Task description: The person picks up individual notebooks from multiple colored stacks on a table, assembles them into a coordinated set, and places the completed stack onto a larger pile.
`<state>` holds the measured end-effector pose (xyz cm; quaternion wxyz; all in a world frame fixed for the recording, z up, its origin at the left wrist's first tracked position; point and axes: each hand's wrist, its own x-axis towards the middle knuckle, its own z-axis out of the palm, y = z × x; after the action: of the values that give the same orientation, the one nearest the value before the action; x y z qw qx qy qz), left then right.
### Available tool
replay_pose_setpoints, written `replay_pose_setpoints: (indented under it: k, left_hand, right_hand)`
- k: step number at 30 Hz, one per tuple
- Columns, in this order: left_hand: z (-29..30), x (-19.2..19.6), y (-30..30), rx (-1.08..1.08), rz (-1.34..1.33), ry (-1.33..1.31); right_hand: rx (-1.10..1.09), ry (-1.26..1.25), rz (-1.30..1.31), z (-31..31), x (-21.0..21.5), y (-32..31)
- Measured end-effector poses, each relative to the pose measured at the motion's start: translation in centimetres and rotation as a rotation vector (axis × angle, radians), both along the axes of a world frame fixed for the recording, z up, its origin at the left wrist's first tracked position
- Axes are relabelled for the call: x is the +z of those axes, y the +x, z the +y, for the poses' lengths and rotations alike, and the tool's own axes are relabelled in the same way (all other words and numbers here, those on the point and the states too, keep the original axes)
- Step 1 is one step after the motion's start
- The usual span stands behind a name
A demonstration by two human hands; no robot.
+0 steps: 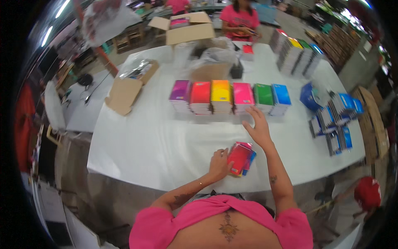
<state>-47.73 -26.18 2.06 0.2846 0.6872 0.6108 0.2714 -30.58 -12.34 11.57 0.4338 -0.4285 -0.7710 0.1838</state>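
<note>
A small loose pile of spiral notebooks (239, 159) sits near the table's front edge, red on top with pink, blue and a bit of yellow showing beneath. My left hand (219, 164) grips its left side, thumb over the red cover. My right hand (259, 128) is open, fingers apart and holding nothing, just in front of the pink notebook stack (243, 94). That stack stands in a row with a purple stack (180, 91), a red stack (201, 93), a yellow stack (221, 92), a green stack (263, 94) and a blue stack (281, 95).
More blue notebooks (338, 120) are piled at the table's right, beside a blue tub (310, 97). Tall notebook stacks (292, 54) stand far right. Cardboard (124, 93) lies at left; an open carton (190, 37) stands behind. A person in pink (239, 18) is across the table.
</note>
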Motion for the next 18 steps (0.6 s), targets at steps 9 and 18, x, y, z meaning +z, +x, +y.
replay_pose_setpoints:
  k: [9, 18]
  left_hand:
    - [17.7, 3.8, -13.8, 0.308, 0.623, 0.672]
    - [9.7, 15.7, -9.1, 0.096, 0.348, 0.476]
  right_hand:
    - [-0.145, 0.041, -0.420, 7.8, -2.1, -3.5]
    - [0.205, -0.405, 0.248, -6.6, -9.8, 5.5]
